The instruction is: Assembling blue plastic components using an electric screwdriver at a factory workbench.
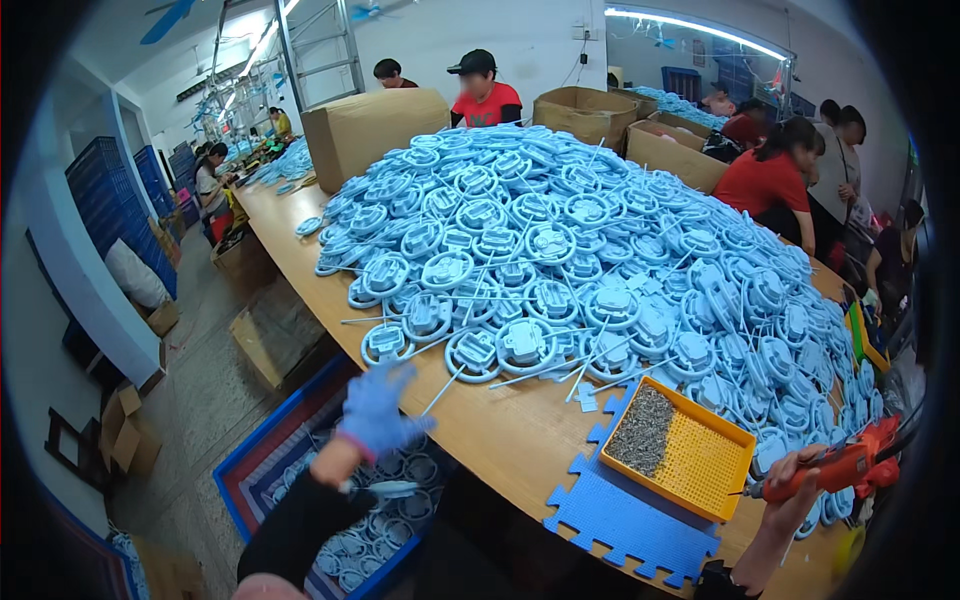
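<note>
Partly blurred – left hand (378,410) gloved | right hand (797,490) grips screwdriver (838,470)

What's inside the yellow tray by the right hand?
The yellow tray holds a heap of small grey screws at its far end; the mesh floor beneath them is covered.

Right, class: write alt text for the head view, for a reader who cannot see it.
A huge pile of round light-blue plastic parts covers a long wooden table. The gloved left hand hangs over a blue crate; the right hand holds an orange power screwdriver beside a yellow tray of screws.
</note>
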`<act>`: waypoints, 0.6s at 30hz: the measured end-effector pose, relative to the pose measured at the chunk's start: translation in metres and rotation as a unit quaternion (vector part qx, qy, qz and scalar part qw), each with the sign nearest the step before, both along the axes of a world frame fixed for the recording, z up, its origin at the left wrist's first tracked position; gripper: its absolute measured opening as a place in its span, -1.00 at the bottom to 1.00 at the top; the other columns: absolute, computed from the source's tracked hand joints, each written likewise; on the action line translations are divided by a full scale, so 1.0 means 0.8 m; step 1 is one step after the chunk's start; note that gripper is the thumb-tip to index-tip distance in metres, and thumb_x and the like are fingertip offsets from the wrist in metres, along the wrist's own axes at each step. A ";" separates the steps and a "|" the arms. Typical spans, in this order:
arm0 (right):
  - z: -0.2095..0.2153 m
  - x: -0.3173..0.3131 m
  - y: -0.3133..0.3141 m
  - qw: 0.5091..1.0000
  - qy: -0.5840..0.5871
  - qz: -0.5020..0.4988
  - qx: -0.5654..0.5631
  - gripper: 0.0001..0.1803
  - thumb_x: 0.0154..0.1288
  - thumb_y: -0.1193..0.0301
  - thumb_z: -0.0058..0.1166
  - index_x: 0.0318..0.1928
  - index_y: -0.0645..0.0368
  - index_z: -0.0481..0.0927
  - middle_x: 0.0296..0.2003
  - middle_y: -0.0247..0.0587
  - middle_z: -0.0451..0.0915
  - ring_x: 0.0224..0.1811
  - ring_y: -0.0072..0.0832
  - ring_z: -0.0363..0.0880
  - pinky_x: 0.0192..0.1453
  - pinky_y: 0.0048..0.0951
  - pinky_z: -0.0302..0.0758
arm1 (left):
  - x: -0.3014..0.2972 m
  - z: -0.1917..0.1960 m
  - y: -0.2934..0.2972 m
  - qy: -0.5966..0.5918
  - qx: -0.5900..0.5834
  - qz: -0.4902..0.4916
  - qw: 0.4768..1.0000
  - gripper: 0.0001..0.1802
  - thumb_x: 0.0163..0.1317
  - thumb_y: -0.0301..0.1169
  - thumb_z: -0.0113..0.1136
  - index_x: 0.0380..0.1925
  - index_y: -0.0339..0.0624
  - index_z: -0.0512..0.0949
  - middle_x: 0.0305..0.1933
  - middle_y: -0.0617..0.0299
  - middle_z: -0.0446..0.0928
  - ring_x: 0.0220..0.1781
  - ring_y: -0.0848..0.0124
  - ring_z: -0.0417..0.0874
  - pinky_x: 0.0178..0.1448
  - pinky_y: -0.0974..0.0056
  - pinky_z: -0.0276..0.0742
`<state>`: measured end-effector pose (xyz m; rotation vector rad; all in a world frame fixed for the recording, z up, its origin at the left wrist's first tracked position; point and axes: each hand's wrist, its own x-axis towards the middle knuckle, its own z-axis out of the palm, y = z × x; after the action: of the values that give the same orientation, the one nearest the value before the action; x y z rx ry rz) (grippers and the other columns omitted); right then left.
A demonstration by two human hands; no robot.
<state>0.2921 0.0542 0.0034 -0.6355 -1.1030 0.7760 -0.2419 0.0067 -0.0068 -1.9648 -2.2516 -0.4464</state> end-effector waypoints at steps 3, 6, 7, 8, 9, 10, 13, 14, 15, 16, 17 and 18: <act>0.009 -0.017 0.026 1.000 -0.009 -0.013 0.019 -0.46 0.15 -0.01 0.24 -0.21 0.14 0.31 -0.61 -0.38 0.31 -0.66 -0.63 0.25 -0.57 -0.57 0.25 | -0.110 -0.067 0.066 0.001 0.033 0.083 0.996 -0.19 -0.08 0.10 0.31 0.12 -0.14 0.42 0.21 -0.15 0.38 0.25 -0.03 0.37 0.31 0.06 0.25; 0.010 0.034 0.043 0.990 0.010 -0.135 0.036 -0.56 0.25 0.09 0.17 -0.16 0.16 0.34 -0.56 -0.40 0.29 -0.56 -0.65 0.27 -0.50 -0.59 0.25 | -0.093 -0.027 0.120 -0.053 -0.136 0.093 0.985 -0.23 -0.05 0.07 0.28 0.12 -0.14 0.43 0.13 -0.14 0.45 0.18 -0.04 0.44 0.25 0.06 0.34; 0.017 0.050 0.042 0.990 0.006 -0.125 0.064 -0.61 0.30 0.15 0.12 -0.09 0.16 0.36 -0.54 -0.40 0.30 -0.54 -0.65 0.26 -0.48 -0.61 0.25 | -0.071 -0.011 0.130 -0.055 -0.150 0.084 0.984 -0.23 -0.05 0.07 0.28 0.12 -0.14 0.43 0.13 -0.14 0.45 0.18 -0.04 0.44 0.25 0.06 0.34; 0.020 0.071 0.035 0.987 0.004 -0.145 0.072 -0.62 0.31 0.17 0.12 -0.07 0.16 0.36 -0.53 -0.40 0.31 -0.53 -0.65 0.26 -0.47 -0.61 0.25 | -0.043 0.012 0.144 -0.025 -0.086 0.080 0.993 -0.25 -0.03 0.06 0.27 0.12 -0.15 0.43 0.11 -0.13 0.47 0.15 -0.03 0.47 0.22 0.05 0.37; 0.024 0.091 0.034 0.983 0.010 -0.160 0.084 -0.62 0.31 0.20 0.11 -0.04 0.16 0.37 -0.53 -0.40 0.32 -0.53 -0.64 0.26 -0.46 -0.61 0.25 | -0.019 0.024 0.156 0.010 -0.017 0.083 0.996 -0.26 -0.01 0.05 0.25 0.12 -0.15 0.43 0.09 -0.13 0.49 0.13 -0.02 0.50 0.20 0.05 0.40; 0.036 0.117 0.023 0.977 -0.043 -0.196 0.066 -0.60 0.31 0.20 0.11 0.01 0.14 0.35 -0.50 -0.38 0.35 -0.51 -0.62 0.32 -0.39 -0.56 0.34 | -0.001 0.029 0.163 -0.008 -0.015 0.012 1.000 -0.26 -0.01 0.06 0.25 0.12 -0.15 0.43 0.08 -0.12 0.49 0.13 0.00 0.50 0.21 0.05 0.39; 0.034 0.153 0.035 0.977 -0.057 -0.199 0.042 -0.57 0.31 0.21 0.12 0.07 0.12 0.33 -0.47 -0.36 0.39 -0.49 -0.60 0.37 -0.32 -0.51 0.43 | 0.047 -0.002 0.209 -0.032 -0.019 -0.171 0.985 -0.29 0.04 0.03 0.23 0.12 -0.18 0.42 0.04 -0.18 0.47 0.13 -0.05 0.47 0.21 0.03 0.38; 0.041 0.162 0.029 0.982 -0.035 -0.181 0.033 -0.56 0.31 0.22 0.12 0.08 0.12 0.32 -0.47 -0.36 0.39 -0.49 -0.60 0.38 -0.33 -0.51 0.43 | 0.066 -0.010 0.217 -0.017 -0.040 -0.174 0.984 -0.22 0.01 0.06 0.25 0.17 -0.18 0.38 0.07 -0.19 0.44 0.14 -0.07 0.46 0.22 0.02 0.37; 0.049 0.173 0.021 0.987 -0.017 -0.161 0.021 -0.56 0.31 0.22 0.12 0.08 0.12 0.31 -0.46 -0.36 0.40 -0.49 -0.59 0.38 -0.34 -0.52 0.43 | 0.080 -0.012 0.223 -0.005 -0.063 -0.176 0.982 -0.16 -0.02 0.08 0.27 0.21 -0.17 0.34 0.10 -0.20 0.42 0.16 -0.08 0.45 0.24 0.02 0.36; 0.055 0.185 0.009 0.990 -0.002 -0.141 0.005 -0.55 0.31 0.23 0.12 0.09 0.11 0.31 -0.45 -0.35 0.40 -0.50 -0.59 0.38 -0.35 -0.52 0.44 | 0.086 -0.006 0.227 -0.005 -0.053 -0.173 0.983 -0.16 -0.02 0.08 0.27 0.21 -0.17 0.34 0.10 -0.20 0.42 0.16 -0.08 0.45 0.24 0.02 0.36; 0.063 0.192 -0.005 0.992 0.009 -0.126 -0.014 -0.55 0.31 0.24 0.12 0.10 0.11 0.30 -0.44 -0.35 0.41 -0.50 -0.59 0.39 -0.35 -0.52 0.44 | 0.089 -0.005 0.233 -0.018 -0.115 -0.174 0.978 -0.10 -0.06 0.10 0.29 0.24 -0.15 0.30 0.12 -0.20 0.41 0.16 -0.10 0.45 0.24 0.01 0.36; 0.070 0.199 -0.019 0.993 0.020 -0.110 -0.034 -0.54 0.31 0.25 0.12 0.11 0.11 0.29 -0.43 -0.35 0.41 -0.50 -0.59 0.39 -0.36 -0.52 0.45 | 0.089 -0.005 0.238 -0.031 -0.179 -0.174 0.968 -0.04 -0.10 0.12 0.32 0.27 -0.14 0.27 0.14 -0.19 0.39 0.16 -0.12 0.44 0.23 0.01 0.36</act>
<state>0.4512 0.0389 0.0590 -0.7829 -0.9552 0.6355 -0.1708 0.1967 -0.0104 -2.5770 -2.1453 -0.1349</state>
